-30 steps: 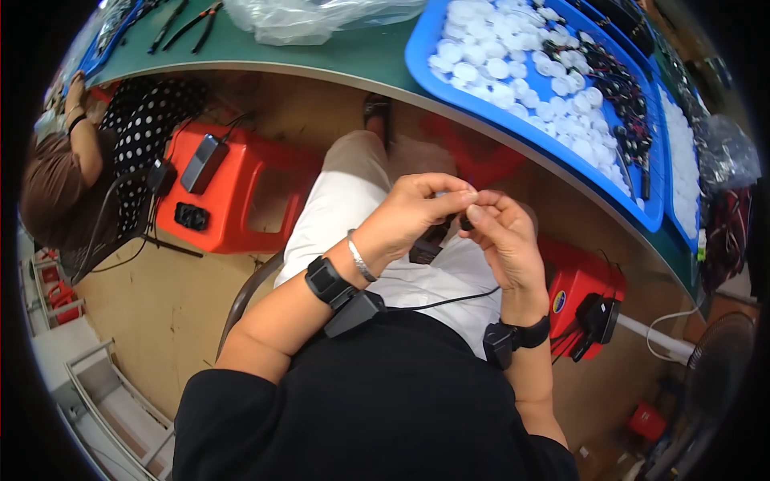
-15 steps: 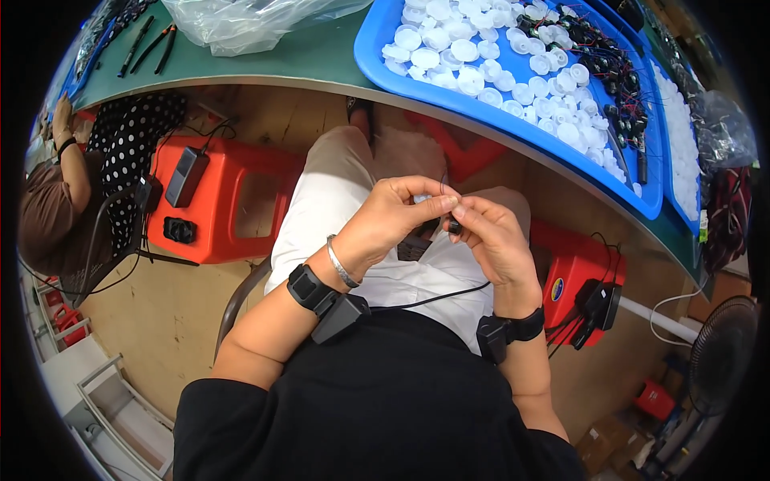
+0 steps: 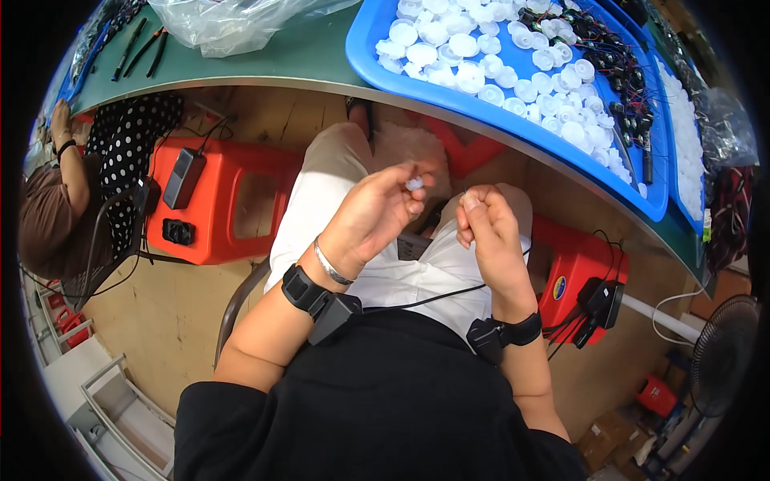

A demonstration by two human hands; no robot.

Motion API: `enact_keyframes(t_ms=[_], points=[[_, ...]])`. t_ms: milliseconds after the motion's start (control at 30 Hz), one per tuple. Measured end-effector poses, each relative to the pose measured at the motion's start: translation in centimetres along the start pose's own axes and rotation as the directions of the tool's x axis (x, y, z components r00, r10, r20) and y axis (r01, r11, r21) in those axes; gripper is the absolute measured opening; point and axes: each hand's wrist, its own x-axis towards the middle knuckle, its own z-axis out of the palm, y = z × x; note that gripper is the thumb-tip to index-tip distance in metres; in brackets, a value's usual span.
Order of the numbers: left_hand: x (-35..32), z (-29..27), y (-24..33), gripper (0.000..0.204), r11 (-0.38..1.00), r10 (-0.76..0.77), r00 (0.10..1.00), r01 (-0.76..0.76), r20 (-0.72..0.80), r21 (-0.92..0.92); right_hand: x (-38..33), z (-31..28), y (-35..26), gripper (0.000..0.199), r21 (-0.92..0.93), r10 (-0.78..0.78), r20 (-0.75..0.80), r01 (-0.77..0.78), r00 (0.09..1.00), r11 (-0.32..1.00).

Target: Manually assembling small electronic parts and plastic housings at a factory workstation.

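Over my lap, my left hand point(image 3: 370, 212) is turned partly palm up, its fingers curled around a small translucent white plastic piece point(image 3: 414, 183). A little to the right, my right hand point(image 3: 496, 236) is closed, thumb pressed against the bent fingers. Whatever it may hold is hidden. The two hands are apart. Beyond them on the table, a blue tray point(image 3: 377, 70) carries many round translucent white plastic pieces point(image 3: 468, 77) and, on its right side, a heap of small dark parts with thin wires point(image 3: 618, 72).
A clear plastic bag point(image 3: 233, 24) and black-and-orange pliers point(image 3: 159, 52) lie on the green table point(image 3: 321, 60). Red stools point(image 3: 216, 224) flank me, holding black devices and cables. Another person's arm point(image 3: 74, 172) is at far left; a fan point(image 3: 726, 353) stands at right.
My hands were together, pinching a small dark part with thin wire. They have separated; my left hand has turned and shows a white plastic piece, and the dark part no longer shows clearly.
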Motion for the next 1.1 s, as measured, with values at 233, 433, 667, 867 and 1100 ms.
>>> enact_keyframes(t_ms=[233, 433, 667, 867, 1100], points=[[-1.1, 0.9, -0.8, 0.028, 0.995, -0.097, 0.991, 0.097, 0.088, 0.005, -0.9, 1.9, -1.1, 0.005, -0.492, -0.441, -0.141, 0.324, 0.886, 0.808], [-0.7, -0.2, -1.9, 0.031, 0.975, -0.169, 0.977, 0.185, 0.131, -0.125, -1.5, 2.4, -1.9, 0.002, -0.541, -0.470, -0.168, 0.317, 0.867, 0.779], [-0.7, -0.3, -2.3, 0.034, 0.953, -0.206, 0.960, 0.240, 0.187, -0.185, -1.8, 2.3, -1.8, 0.004, -0.599, -0.467, -0.156, 0.293, 0.870, 0.746], [-1.0, 0.3, -2.1, 0.029, 0.961, -0.200, 0.975, 0.214, 0.094, -0.177, -1.9, 2.2, -2.0, 0.005, -0.596, -0.409, -0.167, 0.238, 0.897, 0.767], [-1.2, 0.0, -2.0, 0.029, 0.973, -0.166, 0.982, 0.178, 0.091, -0.144, -2.0, 2.1, -1.8, 0.006, -0.600, -0.373, -0.167, 0.206, 0.913, 0.773]])
